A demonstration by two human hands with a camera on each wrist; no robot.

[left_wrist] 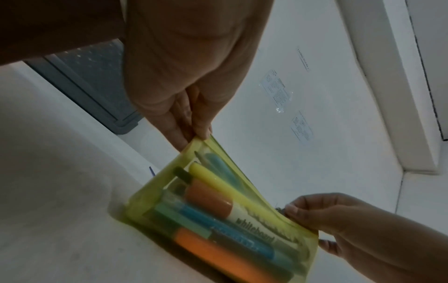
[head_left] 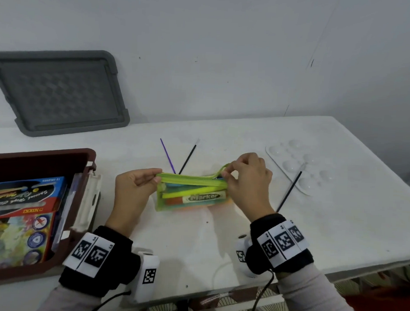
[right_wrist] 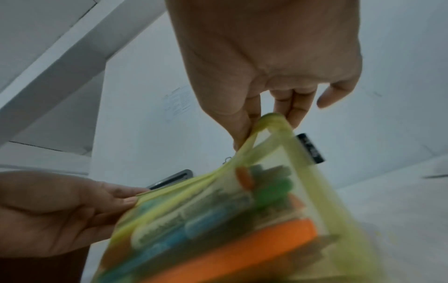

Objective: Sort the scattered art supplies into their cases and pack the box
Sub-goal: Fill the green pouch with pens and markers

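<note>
A see-through green zip pouch full of markers and highlighters stands on its lower edge at the middle of the white table. My left hand pinches the pouch's top left corner. My right hand pinches the zip end and green loop at the top right corner. A white marker with an orange cap shows through the pouch wall. The zip runs shut along most of the top edge.
A brown box with colour-set cartons sits at the left. Its grey lid leans on the wall behind. A purple brush and two black brushes lie behind and right of the pouch, by a white palette.
</note>
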